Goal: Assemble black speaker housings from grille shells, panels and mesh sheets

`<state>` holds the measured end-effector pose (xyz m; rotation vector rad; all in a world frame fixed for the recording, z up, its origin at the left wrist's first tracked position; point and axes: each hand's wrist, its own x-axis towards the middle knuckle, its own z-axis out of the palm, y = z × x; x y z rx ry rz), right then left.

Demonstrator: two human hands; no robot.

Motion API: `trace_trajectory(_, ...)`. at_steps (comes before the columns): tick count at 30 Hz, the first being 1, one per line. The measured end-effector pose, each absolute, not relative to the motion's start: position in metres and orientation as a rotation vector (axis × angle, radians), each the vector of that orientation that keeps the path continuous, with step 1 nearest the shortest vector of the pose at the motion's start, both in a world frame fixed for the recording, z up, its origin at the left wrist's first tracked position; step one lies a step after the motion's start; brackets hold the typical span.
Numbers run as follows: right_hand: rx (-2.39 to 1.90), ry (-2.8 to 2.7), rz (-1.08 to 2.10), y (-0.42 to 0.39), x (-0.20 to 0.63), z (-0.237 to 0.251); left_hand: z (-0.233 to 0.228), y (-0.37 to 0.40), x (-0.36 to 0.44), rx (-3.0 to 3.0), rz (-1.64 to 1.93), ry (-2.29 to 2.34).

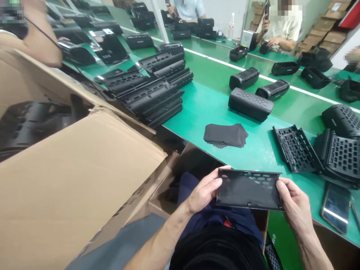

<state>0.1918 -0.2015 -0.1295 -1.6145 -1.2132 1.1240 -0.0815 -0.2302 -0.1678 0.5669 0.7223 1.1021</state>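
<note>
Between my two hands is a black perforated plastic cover (pixel 249 189), held level over my lap by its short ends. A dark sheet seems to lie against its inner face, with rows of slots showing through near the top edge. My left hand (pixel 204 191) pinches the left end, thumb on top. My right hand (pixel 294 195) grips the right end in the same way. Beyond the cover, a loose stack of black cloth-like sheets (pixel 225 135) lies on the green table (pixel 194 108). More slotted black covers (pixel 296 148) rest to the right.
A large open cardboard box (pixel 84 172) fills the left side. Piled black covers (pixel 157 90) stand at the table's left edge. Black speaker-like housings (pixel 250 104) sit farther back. A phone (pixel 336 206) lies at right. Several people work around the table.
</note>
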Motion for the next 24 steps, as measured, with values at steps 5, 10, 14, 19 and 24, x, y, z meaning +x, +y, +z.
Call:
trace_trajectory(5, -1.593, -1.184, 1.127, -0.200, 0.197, -0.124, -0.167, -0.221, -0.086, 0.817, 0.926, 0.828)
trace_trajectory(10, -1.589, -1.153, 1.160, -0.200, 0.197, -0.129, -0.169, -0.220, -0.091, 0.977, 0.907, 0.868)
trace_trajectory(14, -1.601, -1.168, 1.144, -0.199, 0.194, -0.130, -0.170, -0.222, -0.093, 1.003, 0.911, 0.875)
trace_trajectory(19, -1.604, -1.193, 1.144, -0.197, 0.192, -0.129, -0.174, -0.225, -0.094, 0.988, 0.915, 0.880)
trace_trajectory(24, -1.590, -1.162, 1.194, -0.197, 0.192, -0.131, -0.177, -0.226, -0.094, 0.955, 0.918, 0.859)
